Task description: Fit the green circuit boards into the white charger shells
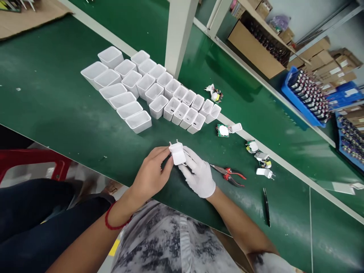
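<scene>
Between my two hands is a white plug piece with two metal prongs (pixel 178 154), its prongs pointing away from me. My left hand (pixel 153 168), bare with a red cord at the wrist, pinches its left side. A white glove covers my right hand (pixel 199 174), whose fingers grip the right side of the piece. Part of the piece is hidden by my fingers. Just right of the glove lie needle-nose pliers (pixel 228 174) with red handles. Beyond my hands stand rows of white open plastic housings (pixel 159 106).
Several circuit boards with white parts (pixel 223 131) lie along the bench's far right edge. Black tweezers (pixel 266 207) rest at the right. A white post (pixel 180 34) rises behind the housings. Blue trays (pixel 301 98) stand on the right, and a seated person's legs (pixel 51 212) show at left.
</scene>
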`<state>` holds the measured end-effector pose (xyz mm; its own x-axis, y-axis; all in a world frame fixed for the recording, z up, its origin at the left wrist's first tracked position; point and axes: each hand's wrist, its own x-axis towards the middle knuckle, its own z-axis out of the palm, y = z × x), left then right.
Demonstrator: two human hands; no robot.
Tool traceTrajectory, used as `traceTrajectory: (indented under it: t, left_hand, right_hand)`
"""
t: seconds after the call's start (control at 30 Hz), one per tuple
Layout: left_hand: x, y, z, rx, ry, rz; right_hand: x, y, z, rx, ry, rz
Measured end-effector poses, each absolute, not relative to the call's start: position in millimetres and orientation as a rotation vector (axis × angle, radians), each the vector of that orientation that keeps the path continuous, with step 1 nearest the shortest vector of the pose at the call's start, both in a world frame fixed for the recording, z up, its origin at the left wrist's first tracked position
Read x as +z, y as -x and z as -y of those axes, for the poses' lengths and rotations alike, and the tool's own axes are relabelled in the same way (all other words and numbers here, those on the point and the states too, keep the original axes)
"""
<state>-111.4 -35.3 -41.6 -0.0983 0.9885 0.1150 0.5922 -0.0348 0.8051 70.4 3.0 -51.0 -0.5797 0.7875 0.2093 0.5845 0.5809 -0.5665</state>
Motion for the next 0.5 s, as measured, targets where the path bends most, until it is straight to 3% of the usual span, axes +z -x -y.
traceTrajectory:
  t: [0.13, 0.33, 0.5]
  left_hand:
    - [-42.6, 108.7, 33.6, 0.929, -1.670, -1.770]
    - [-33.7, 90.5, 28.9, 1.009, -1.720, -1.722]
    - [-4.0, 68.5, 30.2, 1.244, -1.704, -1.477]
  right_hand:
    - [-55.8, -81.9, -2.6, 0.683, 1.014, 2.053]
    - [-42.3, -83.1, -10.2, 0.752, 1.199, 2.277]
    - [-14.3, -122.2, -23.2, 1.428, 1.235, 1.221]
